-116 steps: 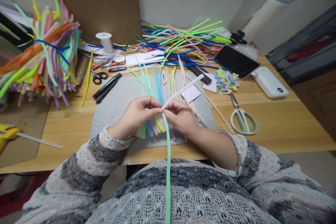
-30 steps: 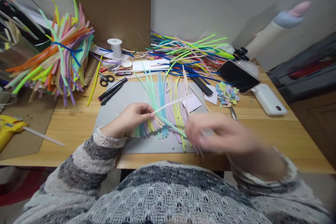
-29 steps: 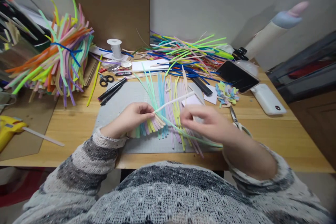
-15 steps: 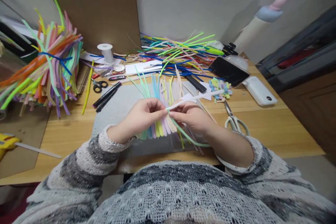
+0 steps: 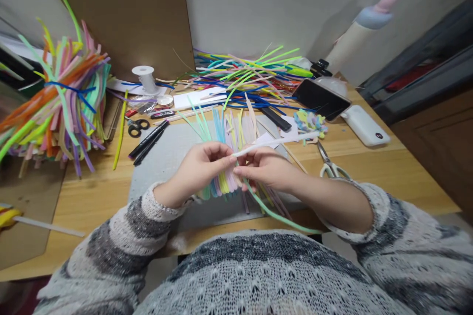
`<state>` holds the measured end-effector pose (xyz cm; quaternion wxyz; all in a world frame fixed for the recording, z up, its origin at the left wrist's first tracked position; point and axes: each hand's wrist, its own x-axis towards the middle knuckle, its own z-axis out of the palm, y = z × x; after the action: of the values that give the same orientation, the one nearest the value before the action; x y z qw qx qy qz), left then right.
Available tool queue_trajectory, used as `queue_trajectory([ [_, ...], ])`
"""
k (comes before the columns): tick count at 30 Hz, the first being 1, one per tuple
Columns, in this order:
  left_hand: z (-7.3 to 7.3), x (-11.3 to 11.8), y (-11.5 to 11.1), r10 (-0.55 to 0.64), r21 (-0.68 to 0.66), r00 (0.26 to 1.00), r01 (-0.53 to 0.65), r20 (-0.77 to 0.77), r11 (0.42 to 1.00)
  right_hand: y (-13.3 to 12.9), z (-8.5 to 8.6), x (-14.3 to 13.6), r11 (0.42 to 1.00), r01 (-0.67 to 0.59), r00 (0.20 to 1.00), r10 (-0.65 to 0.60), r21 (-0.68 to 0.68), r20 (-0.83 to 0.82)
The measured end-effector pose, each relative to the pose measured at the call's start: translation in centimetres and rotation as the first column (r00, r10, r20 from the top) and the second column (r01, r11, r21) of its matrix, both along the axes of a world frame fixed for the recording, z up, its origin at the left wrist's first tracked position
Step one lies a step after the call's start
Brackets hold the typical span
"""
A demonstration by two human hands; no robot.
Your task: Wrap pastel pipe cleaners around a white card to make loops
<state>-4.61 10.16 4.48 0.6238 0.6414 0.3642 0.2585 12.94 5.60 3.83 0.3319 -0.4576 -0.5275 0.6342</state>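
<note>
My left hand point(image 5: 201, 167) pinches the near end of a slim white rod point(image 5: 284, 141), which slants away to the right. In my right hand point(image 5: 268, 167), thumb and fingers close round a mint-green pipe cleaner point(image 5: 275, 215). Its long tail curves down and right past the table edge; its upper end meets the rod at my left fingertips. Under both hands lies a row of folded pastel pipe cleaners point(image 5: 223, 184), in green, blue, yellow, lilac and peach, their loops towards me. My fingers hide the middle of that row.
A grey mat point(image 5: 158, 170) lies on the wooden table point(image 5: 384, 172). Scissors point(image 5: 327, 160), a phone point(image 5: 321, 99) and a white power bank point(image 5: 365, 125) are at right. Black markers point(image 5: 150, 142), small scissors point(image 5: 137, 127) and a big pipe-cleaner bundle point(image 5: 74, 103) are at left.
My right hand has shifted slightly down from the rod, and the green pipe cleaner's tail now reaches farther down and right. My left hand keeps its pinch. The view has turned slightly.
</note>
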Motion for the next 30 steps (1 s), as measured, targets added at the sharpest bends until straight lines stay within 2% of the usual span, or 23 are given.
queue_trajectory([
  [2, 0.4, -0.1, 0.0, -0.004, -0.047, 1.000, 0.004, 0.009, 0.999, 0.1, 0.3, 0.1, 0.991, 0.057, 0.994, -0.068, 0.124, 0.080],
  [5, 0.7, -0.2, -0.1, 0.000, -0.075, 1.000, -0.001, -0.016, 0.997, 0.2, 0.4, 0.2, 0.944, 0.202, 0.976, -0.215, 0.263, 0.024],
  [9, 0.6, -0.2, 0.0, -0.023, -0.132, 0.999, 0.020, -0.023, 0.991, 0.3, -0.4, -0.3, 0.950, 0.193, 0.980, -0.172, 0.244, -0.105],
  [11, 0.3, -0.2, 0.0, -0.021, -0.163, 1.000, 0.021, 0.007, 0.986, 0.4, -1.1, -0.7, 0.939, 0.229, 0.966, -0.187, 0.258, -0.177],
  [17, -0.1, -0.1, 0.2, 0.014, -0.205, 0.998, -0.001, 0.064, 0.979, 0.4, -3.0, -1.8, 0.841, 0.421, 0.893, -0.318, 0.339, -0.319],
  [19, -0.1, 0.0, 0.1, 0.012, -0.228, 0.998, 0.004, 0.068, 0.974, 0.4, -3.4, -1.8, 0.819, 0.450, 0.878, -0.335, 0.354, -0.342],
  [24, 0.2, 0.1, -0.3, -0.007, -0.280, 0.995, 0.034, 0.098, 0.959, 0.2, -3.6, -1.5, 0.823, 0.431, 0.874, -0.280, 0.369, -0.396],
  [30, 0.7, 0.2, -0.4, 0.020, -0.226, 0.996, 0.002, 0.091, 0.974, 0.1, -3.5, -0.8, 0.845, 0.444, 0.842, -0.281, 0.297, -0.460],
])
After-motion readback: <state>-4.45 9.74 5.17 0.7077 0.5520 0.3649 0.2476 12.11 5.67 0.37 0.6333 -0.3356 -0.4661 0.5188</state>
